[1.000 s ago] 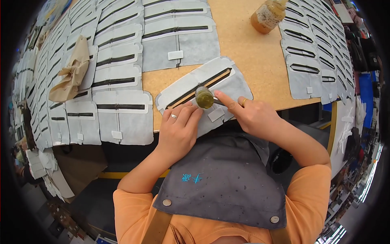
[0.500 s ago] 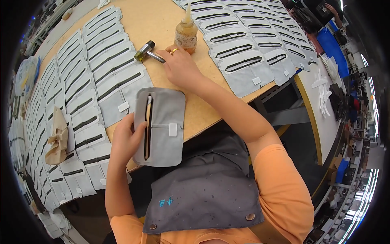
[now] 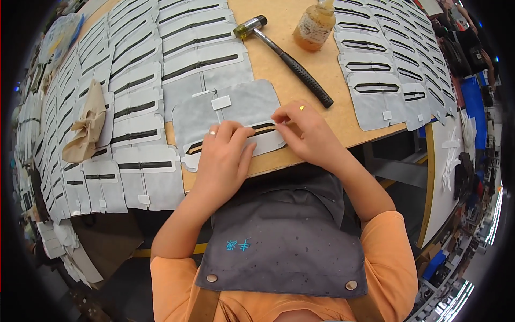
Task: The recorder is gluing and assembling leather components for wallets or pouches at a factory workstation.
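A grey fabric panel (image 3: 241, 102) with a small white tag lies at the table's near edge, its long black-edged slot (image 3: 264, 129) running crosswise close to me. My left hand (image 3: 225, 153) rests over the middle of the slot, index finger and thumb on either side of the strip below it. At the slot's right end, my right hand (image 3: 308, 134) pinches the panel's edge between thumb and fingers. Beyond the panel lies a hammer (image 3: 295, 67) with a dark grip and a yellowish head end; neither hand touches it. My fingers hide part of the slot.
Rows of similar grey panels (image 3: 201, 40) overlap on the left, with more panels (image 3: 370, 102) on the right. Crumpled brown paper (image 3: 88, 126) sits on the left rows. A bottle of amber liquid (image 3: 315, 27) stands past the hammer. A white-topped table (image 3: 442, 182) is at right.
My right hand has let go of the hammer, which lies on the table, and moved to the panel. The panel has been turned and laid down, slot toward me. My view has shifted.
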{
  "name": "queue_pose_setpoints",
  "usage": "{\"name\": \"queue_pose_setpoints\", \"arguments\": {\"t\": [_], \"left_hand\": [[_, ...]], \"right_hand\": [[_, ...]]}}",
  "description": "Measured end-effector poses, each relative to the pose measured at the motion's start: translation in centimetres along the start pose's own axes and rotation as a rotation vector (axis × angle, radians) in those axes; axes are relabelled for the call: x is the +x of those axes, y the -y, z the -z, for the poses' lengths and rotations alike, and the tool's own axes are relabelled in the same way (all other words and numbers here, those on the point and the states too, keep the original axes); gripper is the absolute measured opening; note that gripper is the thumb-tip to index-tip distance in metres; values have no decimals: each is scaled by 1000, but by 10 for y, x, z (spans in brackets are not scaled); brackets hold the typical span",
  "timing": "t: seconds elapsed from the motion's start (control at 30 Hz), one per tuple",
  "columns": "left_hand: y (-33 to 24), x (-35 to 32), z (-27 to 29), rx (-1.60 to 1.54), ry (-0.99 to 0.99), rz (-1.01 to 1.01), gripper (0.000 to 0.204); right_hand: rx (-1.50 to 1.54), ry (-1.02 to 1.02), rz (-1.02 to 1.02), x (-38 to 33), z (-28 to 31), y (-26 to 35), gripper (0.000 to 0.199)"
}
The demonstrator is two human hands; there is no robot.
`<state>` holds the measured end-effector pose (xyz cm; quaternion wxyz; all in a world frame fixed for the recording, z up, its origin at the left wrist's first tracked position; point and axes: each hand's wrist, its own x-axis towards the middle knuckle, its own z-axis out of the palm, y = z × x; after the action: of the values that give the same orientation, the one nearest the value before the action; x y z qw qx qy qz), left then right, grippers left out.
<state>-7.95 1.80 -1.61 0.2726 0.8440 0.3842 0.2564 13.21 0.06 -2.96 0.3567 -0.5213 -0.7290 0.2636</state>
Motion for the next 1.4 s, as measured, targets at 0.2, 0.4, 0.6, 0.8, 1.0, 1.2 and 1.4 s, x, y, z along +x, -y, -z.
{"name": "queue_pose_setpoints", "arguments": {"t": [0.2, 0.4, 0.6, 0.8, 1.0, 1.2, 1.4], "left_hand": [[5, 12, -2, 96, 159, 29, 19], [21, 26, 7, 57, 286, -97, 17], [32, 18, 0, 91, 227, -375, 32], [23, 9, -19, 204, 93, -332, 41], [10, 17, -26, 252, 48, -150, 32], [16, 3, -8, 18, 63, -76, 27], [17, -5, -16, 202, 17, -240, 33]], "right_hand": [[-46, 56, 5, -11, -7, 0, 19], [-73, 19, 15, -14, -8, 0, 18], [-169, -9, 91, -21, -12, -1, 10], [-164, -122, 93, -20, -7, 0, 19], [-133, -37, 80, -14, -15, -3, 34], [-198, 2, 130, -13, -14, -1, 27], [-596, 43, 309, -19, -2, -5, 33]]}}
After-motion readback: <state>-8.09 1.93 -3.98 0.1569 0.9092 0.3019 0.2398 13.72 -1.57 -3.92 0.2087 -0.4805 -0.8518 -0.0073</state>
